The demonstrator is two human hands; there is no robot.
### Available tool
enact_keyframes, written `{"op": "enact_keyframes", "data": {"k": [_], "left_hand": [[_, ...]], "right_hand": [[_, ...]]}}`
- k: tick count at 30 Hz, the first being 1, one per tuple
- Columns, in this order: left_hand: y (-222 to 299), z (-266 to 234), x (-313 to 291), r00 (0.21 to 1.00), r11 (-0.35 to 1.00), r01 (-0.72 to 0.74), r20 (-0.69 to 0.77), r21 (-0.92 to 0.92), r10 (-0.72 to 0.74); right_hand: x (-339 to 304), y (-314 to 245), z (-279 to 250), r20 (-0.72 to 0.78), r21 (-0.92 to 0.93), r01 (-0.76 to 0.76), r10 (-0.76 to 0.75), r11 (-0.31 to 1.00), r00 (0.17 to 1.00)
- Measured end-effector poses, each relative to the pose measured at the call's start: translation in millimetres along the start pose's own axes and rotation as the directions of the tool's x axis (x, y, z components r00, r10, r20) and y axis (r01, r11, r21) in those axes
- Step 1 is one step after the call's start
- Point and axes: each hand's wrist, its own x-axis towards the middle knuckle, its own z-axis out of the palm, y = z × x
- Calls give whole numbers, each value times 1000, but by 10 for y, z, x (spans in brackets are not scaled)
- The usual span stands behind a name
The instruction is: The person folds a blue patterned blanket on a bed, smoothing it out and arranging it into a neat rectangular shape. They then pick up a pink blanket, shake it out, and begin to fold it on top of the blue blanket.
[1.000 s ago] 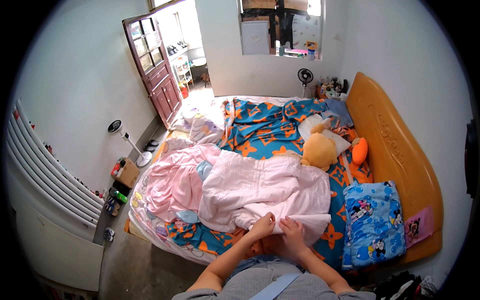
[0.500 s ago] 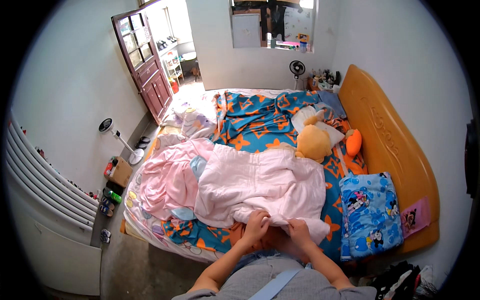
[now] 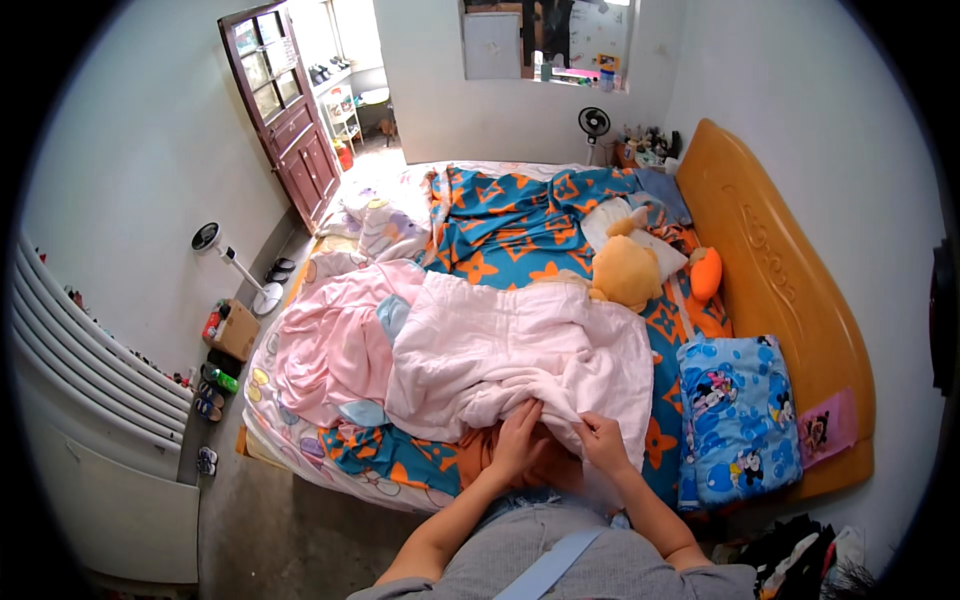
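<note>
I see my left hand [image 3: 520, 440] and right hand [image 3: 603, 443] both gripping the near edge of a pale pink blanket [image 3: 510, 355], fingers curled into its bunched folds. The blanket is soft and rumpled, lying spread over the near half of the bed [image 3: 500, 215], on a blue sheet with orange stars, beside a pinker heap of cloth [image 3: 335, 340]. A yellow plush toy [image 3: 625, 270] sits just past it, and a blue cartoon pillow [image 3: 735, 415] lies to my right by the orange headboard [image 3: 790, 290]
</note>
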Motion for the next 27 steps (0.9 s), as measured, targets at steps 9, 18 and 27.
{"op": "enact_keyframes", "data": {"k": [9, 18, 27], "left_hand": [[-281, 144, 111, 989, 992, 66, 138, -110, -50], [-92, -273, -61, 930, 984, 139, 357, -110, -91], [379, -695, 92, 815, 833, 425, 550, -353, -182]], "right_hand": [[-112, 24, -148, -45, -14, -17, 17, 1000, 999], [-8, -28, -244, -73, -348, 209, -249, 914, 966], [-60, -221, -357, -5, -318, 197, -209, 927, 978]]}}
